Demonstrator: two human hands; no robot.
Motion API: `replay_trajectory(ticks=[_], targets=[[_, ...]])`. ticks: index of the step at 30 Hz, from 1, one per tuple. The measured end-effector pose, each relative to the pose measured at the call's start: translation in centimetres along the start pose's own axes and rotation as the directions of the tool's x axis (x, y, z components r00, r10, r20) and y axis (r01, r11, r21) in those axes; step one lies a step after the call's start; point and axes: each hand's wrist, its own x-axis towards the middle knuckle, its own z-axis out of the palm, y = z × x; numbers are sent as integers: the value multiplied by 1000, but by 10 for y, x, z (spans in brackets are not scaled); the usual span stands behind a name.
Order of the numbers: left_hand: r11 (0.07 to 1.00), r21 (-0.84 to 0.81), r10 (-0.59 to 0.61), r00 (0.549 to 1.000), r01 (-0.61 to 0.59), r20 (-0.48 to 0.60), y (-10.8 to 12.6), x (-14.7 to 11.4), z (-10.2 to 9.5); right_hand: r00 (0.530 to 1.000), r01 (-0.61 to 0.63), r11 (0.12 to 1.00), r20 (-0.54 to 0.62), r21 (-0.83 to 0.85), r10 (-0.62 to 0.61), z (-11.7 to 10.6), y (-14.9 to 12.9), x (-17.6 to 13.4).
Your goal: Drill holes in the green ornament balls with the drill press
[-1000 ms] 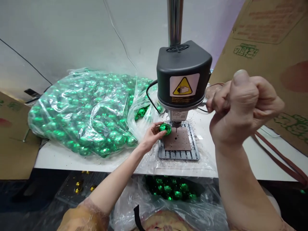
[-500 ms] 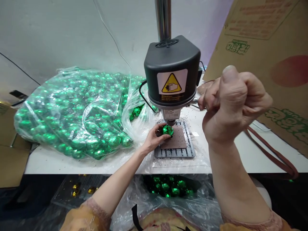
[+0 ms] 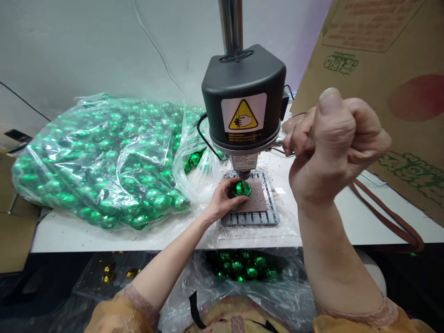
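Observation:
Between the thumb and fingers of my left hand [image 3: 222,201] is a shiny green faceted ball [image 3: 242,188]. It sits right under the chuck [image 3: 244,175] of a small black drill press [image 3: 243,97]; whether a bit touches the ball is hidden. Beneath it lies a brownish pad [image 3: 255,199] on the slotted metal base [image 3: 273,217], sprinkled with dark specks. My right hand [image 3: 336,143] is closed around the press's lever [image 3: 278,142] on the right side; most of the lever is covered by the fingers.
A large clear bag [image 3: 104,162] full of green balls fills the table's left. Below the table edge, an open plastic bag [image 3: 287,296] holds more green balls. Cardboard boxes stand right [image 3: 374,92] and left [image 3: 17,222]. A brown strap [image 3: 388,217] hangs over the edge.
The whole view has shifted slightly. The green ball shows a somewhat different face, and my left fingers sit a little differently around it. My right hand keeps its grip on the lever.

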Motion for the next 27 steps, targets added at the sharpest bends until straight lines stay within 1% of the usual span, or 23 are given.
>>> replay_trajectory(ticks=[2, 4, 7, 9, 15, 20, 22, 24, 27], targets=[[996, 69, 60, 998, -60, 3, 2, -3, 6, 1000, 5, 1000, 0, 1, -5, 0, -1, 0], [992, 96, 83, 997, -83, -1, 2, -6, 12, 1000, 7, 1000, 1, 4, -7, 0, -1, 0], [998, 25, 50, 999, -50, -10, 0, -10, 20, 1000, 0, 1000, 10, 2, 0, -2, 1, 1], [999, -31, 30, 1000, -30, -4, -2, -12, 23, 1000, 17, 1000, 20, 10, -17, -3, 2, 1], [997, -74, -1, 1000, 2, 8, -4, -13, 22, 996, 84, 996, 19, 37, -85, -5, 1, -12], [998, -67, 6, 1000, -5, 19, -4, -13, 21, 975, 222, 973, -7, 57, -222, -7, 9, -18], [998, -70, 7, 1000, -6, 23, -4, -13, 21, 966, 258, 965, 2, 50, -259, -8, 13, -19], [997, -82, 9, 1000, -7, 24, -5, -13, 22, 962, 272, 961, 4, 40, -273, -11, 16, -21], [995, -98, 15, 1000, -13, 21, -6, -14, 22, 966, 258, 965, 13, 39, -259, -16, 15, -25]])
